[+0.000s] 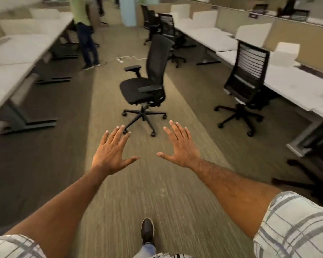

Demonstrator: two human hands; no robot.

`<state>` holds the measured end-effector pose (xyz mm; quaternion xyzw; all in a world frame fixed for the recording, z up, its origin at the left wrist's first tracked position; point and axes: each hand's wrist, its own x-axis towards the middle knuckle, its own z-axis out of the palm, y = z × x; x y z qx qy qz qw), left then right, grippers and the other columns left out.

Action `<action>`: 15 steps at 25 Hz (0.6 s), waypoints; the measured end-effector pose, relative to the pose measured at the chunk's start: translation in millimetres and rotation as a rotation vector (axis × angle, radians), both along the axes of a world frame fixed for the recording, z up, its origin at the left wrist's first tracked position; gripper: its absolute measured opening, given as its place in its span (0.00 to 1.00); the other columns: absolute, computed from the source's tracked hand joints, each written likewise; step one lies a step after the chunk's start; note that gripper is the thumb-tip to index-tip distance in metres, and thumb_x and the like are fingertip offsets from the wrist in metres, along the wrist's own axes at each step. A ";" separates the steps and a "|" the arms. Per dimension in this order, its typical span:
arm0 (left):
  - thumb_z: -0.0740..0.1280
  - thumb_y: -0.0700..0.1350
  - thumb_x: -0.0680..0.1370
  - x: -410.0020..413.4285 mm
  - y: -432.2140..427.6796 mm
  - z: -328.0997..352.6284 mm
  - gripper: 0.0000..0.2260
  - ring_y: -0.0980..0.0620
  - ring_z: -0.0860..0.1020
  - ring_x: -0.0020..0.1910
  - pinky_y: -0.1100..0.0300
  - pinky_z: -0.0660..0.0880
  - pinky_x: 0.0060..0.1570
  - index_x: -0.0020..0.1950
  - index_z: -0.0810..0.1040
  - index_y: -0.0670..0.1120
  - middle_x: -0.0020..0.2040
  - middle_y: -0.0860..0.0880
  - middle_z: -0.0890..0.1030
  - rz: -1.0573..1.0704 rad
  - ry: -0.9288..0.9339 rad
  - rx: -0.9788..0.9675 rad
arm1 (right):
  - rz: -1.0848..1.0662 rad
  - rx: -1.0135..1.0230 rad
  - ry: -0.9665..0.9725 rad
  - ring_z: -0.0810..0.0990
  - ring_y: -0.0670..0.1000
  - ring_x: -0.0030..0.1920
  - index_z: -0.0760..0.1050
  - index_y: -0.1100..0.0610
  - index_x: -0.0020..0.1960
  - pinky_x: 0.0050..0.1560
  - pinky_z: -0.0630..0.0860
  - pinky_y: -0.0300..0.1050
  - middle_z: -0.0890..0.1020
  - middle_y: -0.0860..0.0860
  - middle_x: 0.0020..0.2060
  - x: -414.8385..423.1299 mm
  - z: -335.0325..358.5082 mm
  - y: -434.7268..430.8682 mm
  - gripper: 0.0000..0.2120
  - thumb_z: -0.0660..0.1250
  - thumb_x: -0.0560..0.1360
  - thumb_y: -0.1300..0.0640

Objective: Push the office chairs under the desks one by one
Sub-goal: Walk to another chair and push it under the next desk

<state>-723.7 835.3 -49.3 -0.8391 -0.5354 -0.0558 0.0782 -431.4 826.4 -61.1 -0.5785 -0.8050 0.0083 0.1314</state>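
So both hands, left hand (111, 153) and right hand (177, 146), have fingers spread, gripping nothing, because I'm heading for the stray chair (147, 81) mid-aisle, well apart from either surface.

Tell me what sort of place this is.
Most likely an open-plan office: long rows of white desks backed by divider panels, and a black swivel chair on castors standing loose in the carpeted aisle.

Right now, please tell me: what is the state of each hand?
Left hand: open, fingers spread, holding nothing.
Right hand: open, fingers spread, holding nothing, short of the office chair in the aisle.
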 end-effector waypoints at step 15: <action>0.42 0.68 0.80 157.7 352.4 -5.6 0.37 0.44 0.50 0.82 0.40 0.48 0.79 0.81 0.61 0.47 0.82 0.41 0.56 -0.347 -0.132 0.026 | -0.514 0.137 0.114 0.45 0.54 0.83 0.55 0.53 0.83 0.81 0.42 0.60 0.49 0.53 0.84 133.5 2.0 219.9 0.41 0.46 0.79 0.28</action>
